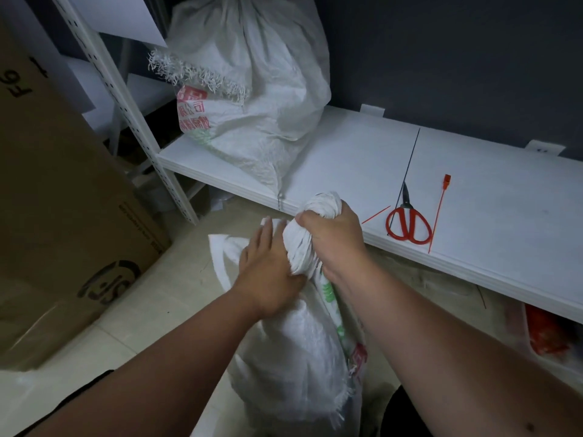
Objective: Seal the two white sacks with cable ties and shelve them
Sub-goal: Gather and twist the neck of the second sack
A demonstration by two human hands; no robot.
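Sack (293,351) is standing on the floor by the shelf (362,159), its neck twisted. Right hand (331,234) is gripping that neck; left hand (268,272) is pressing alongside, fingers straight.

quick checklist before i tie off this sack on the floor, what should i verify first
1. Neck gathered: ok. The right hand grips the twisted neck of the floor sack.
2. Loose fabric tucked in: not ok. A flap still stands free under the left hand.
3. Cable tie available: ok. A red cable tie lies on the shelf, right of the scissors.
4. Free hand to fetch it: not ok. Both hands are on the sack.
5. Shelf room: ok. Bare board lies between the shelved sack and the scissors.
6. Shelved sack sealed: cannot tell.
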